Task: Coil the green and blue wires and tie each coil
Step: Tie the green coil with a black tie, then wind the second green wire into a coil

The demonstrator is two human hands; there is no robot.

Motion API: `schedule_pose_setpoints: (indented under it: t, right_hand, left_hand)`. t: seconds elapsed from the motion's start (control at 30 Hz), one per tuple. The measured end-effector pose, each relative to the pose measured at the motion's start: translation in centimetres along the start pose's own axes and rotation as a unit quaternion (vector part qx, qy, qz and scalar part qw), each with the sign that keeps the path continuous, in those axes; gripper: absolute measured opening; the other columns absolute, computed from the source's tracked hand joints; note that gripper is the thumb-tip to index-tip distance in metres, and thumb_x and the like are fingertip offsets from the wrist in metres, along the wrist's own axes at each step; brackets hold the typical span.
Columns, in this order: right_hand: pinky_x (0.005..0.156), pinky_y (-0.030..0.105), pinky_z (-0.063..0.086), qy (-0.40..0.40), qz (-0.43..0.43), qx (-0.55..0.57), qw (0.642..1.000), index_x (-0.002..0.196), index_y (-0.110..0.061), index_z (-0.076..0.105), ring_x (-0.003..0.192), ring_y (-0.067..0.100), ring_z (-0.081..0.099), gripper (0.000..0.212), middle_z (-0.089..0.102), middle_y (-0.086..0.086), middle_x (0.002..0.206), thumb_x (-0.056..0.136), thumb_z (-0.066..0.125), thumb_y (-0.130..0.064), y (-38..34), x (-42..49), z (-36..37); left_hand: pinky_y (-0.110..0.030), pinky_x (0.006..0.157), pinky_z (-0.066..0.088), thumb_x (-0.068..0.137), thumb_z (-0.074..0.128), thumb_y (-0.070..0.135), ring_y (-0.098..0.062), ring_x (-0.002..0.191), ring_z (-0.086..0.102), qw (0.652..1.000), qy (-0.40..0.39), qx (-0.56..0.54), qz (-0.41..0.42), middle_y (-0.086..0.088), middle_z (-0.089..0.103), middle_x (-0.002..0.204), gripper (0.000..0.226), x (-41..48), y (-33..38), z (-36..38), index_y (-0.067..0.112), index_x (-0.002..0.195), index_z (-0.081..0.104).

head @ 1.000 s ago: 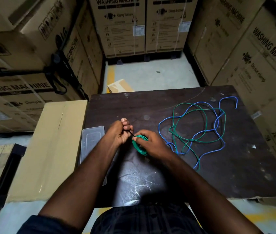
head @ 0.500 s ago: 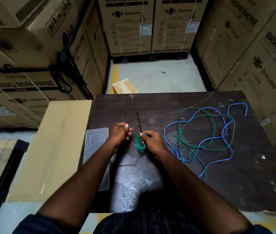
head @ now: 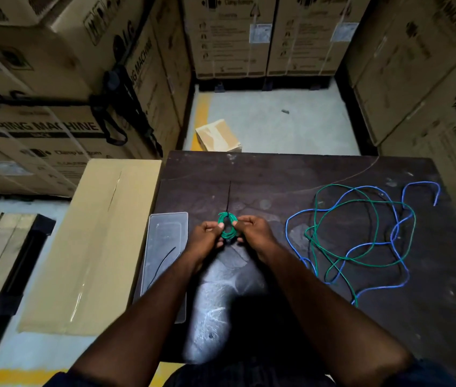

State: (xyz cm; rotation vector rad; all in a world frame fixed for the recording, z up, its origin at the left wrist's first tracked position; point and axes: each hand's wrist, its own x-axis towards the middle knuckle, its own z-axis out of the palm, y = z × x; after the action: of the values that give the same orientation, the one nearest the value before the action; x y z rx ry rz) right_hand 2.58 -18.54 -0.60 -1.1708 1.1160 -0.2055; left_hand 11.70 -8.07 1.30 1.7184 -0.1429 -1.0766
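A small green wire coil [head: 228,225] is held above the dark table [head: 277,177] between both hands. My left hand [head: 207,237] pinches its left side and my right hand [head: 254,233] pinches its right side. A thin black tie [head: 229,198] sticks up and away from the top of the coil. To the right, a loose green wire [head: 360,203] and a loose blue wire [head: 397,244] lie tangled together on the table.
A clear plastic tray [head: 168,241] with one black tie [head: 162,265] in it lies left of my hands. A flat cardboard box [head: 95,241] adjoins the table's left edge. Stacked washing-machine cartons [head: 430,79] ring the area, and a small box [head: 218,135] sits on the floor beyond.
My left hand has come back to the coil and now pinches it with the right hand. The coil is turned flat toward me, with the tie's tail pointing away.
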Motion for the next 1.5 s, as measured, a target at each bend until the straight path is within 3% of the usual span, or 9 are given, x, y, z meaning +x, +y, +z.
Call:
schedule_pose_setpoints:
  t: [0.33,0.4,0.6,0.83,1.07,1.13,1.2,1.33,1.5]
  right_hand:
    - [0.052,0.03,0.049,0.067,0.012,-0.061,0.996,0.072,-0.015,0.061,0.048,0.015,0.054,0.015,0.064,0.01,0.066,0.079,0.066,-0.004,-3.5,7.5,2.3]
    - [0.053,0.025,0.048,0.094,-0.001,-0.108,0.99,0.075,-0.011,0.069,0.053,0.016,0.06,0.004,0.069,0.009,0.07,0.074,0.067,-0.009,-3.2,8.7,2.3]
    - [0.064,0.017,0.04,0.124,-0.031,-0.191,0.973,0.093,-0.013,0.075,0.078,0.012,0.065,0.022,0.075,0.004,0.087,0.074,0.065,-0.015,-3.7,10.2,1.3]
    - [0.081,0.026,0.049,0.069,-0.112,-0.214,0.968,0.1,-0.006,0.068,0.089,0.021,0.068,0.024,0.072,0.01,0.096,0.076,0.065,-0.004,-1.6,7.7,-0.6]
    - [0.087,0.038,0.051,0.053,-0.082,-0.133,0.986,0.103,-0.012,0.063,0.085,0.016,0.062,0.029,0.067,0.004,0.094,0.075,0.07,-0.014,2.5,3.8,-3.1]
    - [0.076,0.037,0.051,0.048,-0.069,-0.082,0.993,0.1,-0.015,0.063,0.078,0.016,0.061,0.028,0.068,0.005,0.087,0.074,0.071,-0.02,2.7,2.2,-4.2]
    - [0.066,0.035,0.047,0.037,-0.065,-0.048,0.996,0.095,-0.017,0.064,0.072,0.02,0.058,0.019,0.067,0.005,0.08,0.077,0.069,-0.021,2.7,0.3,-5.6]
    - [0.081,0.038,0.052,0.084,-0.107,-0.092,0.986,0.088,-0.024,0.065,0.079,0.014,0.065,0.012,0.072,0.004,0.087,0.077,0.062,-0.025,4.2,-3.0,-9.2]
    - [0.078,0.034,0.052,0.145,-0.178,-0.157,0.961,0.091,-0.027,0.064,0.08,0.019,0.065,0.02,0.069,0.001,0.084,0.077,0.052,-0.018,5.1,-7.6,-15.1]
  left_hand:
    - [-0.018,0.048,0.043,0.095,0.053,0.015,-0.01,0.052,0.049,0.999,0.038,0.007,-0.019,-0.005,0.06,0.067,0.018,8.6,1.7,0.6,0.012,0.082,0.065]
    - [-0.018,0.047,0.042,0.094,0.052,0.01,-0.007,0.051,0.049,0.999,0.033,0.021,-0.016,-0.004,0.063,0.071,0.014,9.9,1.8,0.8,0.012,0.094,0.066]
    - [-0.022,0.054,0.045,0.094,0.047,0.004,-0.007,0.056,0.053,0.997,0.052,0.055,0.004,-0.008,0.064,0.085,0.021,12.7,1.7,2.1,0.005,0.109,0.063]
    - [-0.042,0.101,0.046,0.084,0.059,0.002,-0.025,0.112,0.059,0.987,0.09,0.126,0.052,-0.01,0.061,0.123,0.04,12.3,-1.2,1.4,0.009,0.123,0.053]
    - [-0.052,0.093,0.05,0.081,0.064,0.016,-0.041,0.103,0.062,0.993,0.063,0.095,0.032,-0.012,0.063,0.117,0.04,6.8,-5.5,2.2,0.019,0.119,0.054]
    - [-0.055,0.088,0.049,0.07,0.065,0.033,-0.048,0.1,0.06,0.995,0.047,0.088,0.021,-0.014,0.065,0.112,0.044,5.0,-6.4,3.1,0.025,0.112,0.055]
    - [-0.053,0.087,0.05,0.063,0.062,0.046,-0.044,0.099,0.062,0.994,0.03,0.095,0.038,-0.012,0.067,0.109,0.051,3.2,-7.2,4.2,0.026,0.109,0.056]
    - [-0.04,0.086,0.052,0.073,0.059,0.041,-0.021,0.092,0.065,0.985,-0.014,0.127,0.112,-0.001,0.067,0.101,0.039,-2.2,-6.1,7.5,0.026,0.109,0.054]
    - [-0.037,0.088,0.053,0.07,0.054,0.043,-0.016,0.087,0.065,0.967,-0.059,0.208,0.134,0.005,0.068,0.093,0.032,-5.0,-7.4,11.7,0.03,0.098,0.058]
